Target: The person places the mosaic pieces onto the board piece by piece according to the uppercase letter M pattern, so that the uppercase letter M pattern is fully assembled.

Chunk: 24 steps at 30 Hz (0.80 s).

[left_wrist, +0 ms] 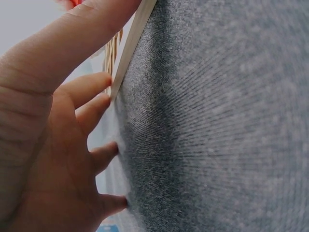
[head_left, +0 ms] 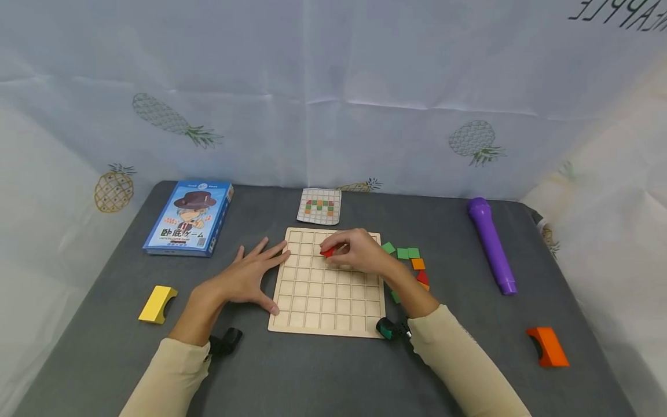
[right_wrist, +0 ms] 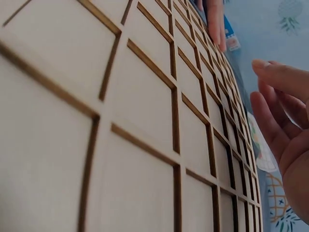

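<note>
A wooden grid board (head_left: pixel 318 301) lies on the grey table. My left hand (head_left: pixel 246 278) is spread at its left side, with fingertips and thumb along the edge. In the left wrist view, the thumb (left_wrist: pixel 63 48) reaches over to the board's rim (left_wrist: pixel 130 48). Over the upper middle of the board, my right hand (head_left: pixel 359 252) pinches a small red piece (head_left: pixel 326 252) between thumb and fingers. Its exact shape is mostly hidden by the fingers. From the right wrist view, the right hand (right_wrist: pixel 292 111) hovers above the board's squares, the red piece out of sight.
Green pieces (head_left: pixel 408 253), an orange piece (head_left: pixel 418 264) and a red piece (head_left: pixel 422 276) lie right of the board. Behind it is a pattern card (head_left: pixel 319 215). Around stand a blue box (head_left: pixel 189 219), yellow block (head_left: pixel 156 304), purple microphone (head_left: pixel 491 246) and orange block (head_left: pixel 551 347).
</note>
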Each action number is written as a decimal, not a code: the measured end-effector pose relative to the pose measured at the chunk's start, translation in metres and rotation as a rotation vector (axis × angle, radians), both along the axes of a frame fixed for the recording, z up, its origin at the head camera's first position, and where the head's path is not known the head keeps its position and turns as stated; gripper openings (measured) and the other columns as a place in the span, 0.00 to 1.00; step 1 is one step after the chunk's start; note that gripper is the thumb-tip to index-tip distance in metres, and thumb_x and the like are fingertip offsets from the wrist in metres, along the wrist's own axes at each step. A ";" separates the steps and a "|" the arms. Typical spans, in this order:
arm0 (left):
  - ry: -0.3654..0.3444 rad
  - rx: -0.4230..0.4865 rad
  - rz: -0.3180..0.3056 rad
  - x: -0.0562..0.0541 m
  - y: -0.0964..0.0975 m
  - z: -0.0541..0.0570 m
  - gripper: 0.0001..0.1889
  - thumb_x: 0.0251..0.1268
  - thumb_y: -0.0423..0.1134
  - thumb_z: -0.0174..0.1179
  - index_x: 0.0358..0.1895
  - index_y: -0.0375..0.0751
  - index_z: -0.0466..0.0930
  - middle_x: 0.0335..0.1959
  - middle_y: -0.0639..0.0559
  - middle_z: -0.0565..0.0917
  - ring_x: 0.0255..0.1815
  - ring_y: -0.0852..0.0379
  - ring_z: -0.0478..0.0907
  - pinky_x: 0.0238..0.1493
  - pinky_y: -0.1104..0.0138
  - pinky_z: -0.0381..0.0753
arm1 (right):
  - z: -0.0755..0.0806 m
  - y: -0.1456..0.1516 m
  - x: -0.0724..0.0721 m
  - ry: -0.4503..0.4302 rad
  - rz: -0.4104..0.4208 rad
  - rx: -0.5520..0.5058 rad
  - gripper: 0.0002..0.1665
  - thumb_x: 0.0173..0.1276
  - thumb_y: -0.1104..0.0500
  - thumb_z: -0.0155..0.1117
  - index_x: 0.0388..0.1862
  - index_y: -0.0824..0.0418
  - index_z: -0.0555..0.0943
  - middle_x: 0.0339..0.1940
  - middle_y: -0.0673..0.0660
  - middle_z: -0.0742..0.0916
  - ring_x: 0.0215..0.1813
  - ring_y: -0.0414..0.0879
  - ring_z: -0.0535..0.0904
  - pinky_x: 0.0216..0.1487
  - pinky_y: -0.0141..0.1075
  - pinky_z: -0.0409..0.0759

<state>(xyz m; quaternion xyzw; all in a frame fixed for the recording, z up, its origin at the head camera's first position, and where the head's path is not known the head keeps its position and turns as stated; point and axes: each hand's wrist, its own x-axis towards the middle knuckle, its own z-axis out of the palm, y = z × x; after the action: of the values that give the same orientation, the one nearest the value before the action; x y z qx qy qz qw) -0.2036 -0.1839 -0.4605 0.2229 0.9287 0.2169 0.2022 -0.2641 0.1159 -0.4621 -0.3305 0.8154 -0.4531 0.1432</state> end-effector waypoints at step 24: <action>0.040 0.012 0.001 0.004 -0.003 -0.006 0.66 0.34 0.67 0.80 0.81 0.50 0.58 0.86 0.49 0.50 0.86 0.30 0.38 0.71 0.19 0.34 | -0.014 -0.044 0.010 0.056 -0.061 0.105 0.10 0.62 0.59 0.77 0.43 0.57 0.90 0.45 0.54 0.91 0.43 0.39 0.84 0.45 0.26 0.83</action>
<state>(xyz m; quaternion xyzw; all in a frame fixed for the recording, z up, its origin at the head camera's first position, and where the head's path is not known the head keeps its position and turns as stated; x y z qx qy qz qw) -0.1999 -0.1864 -0.4667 0.2280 0.9313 0.2179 0.1822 -0.2537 0.0721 -0.4759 -0.3098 0.8515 -0.4044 0.1237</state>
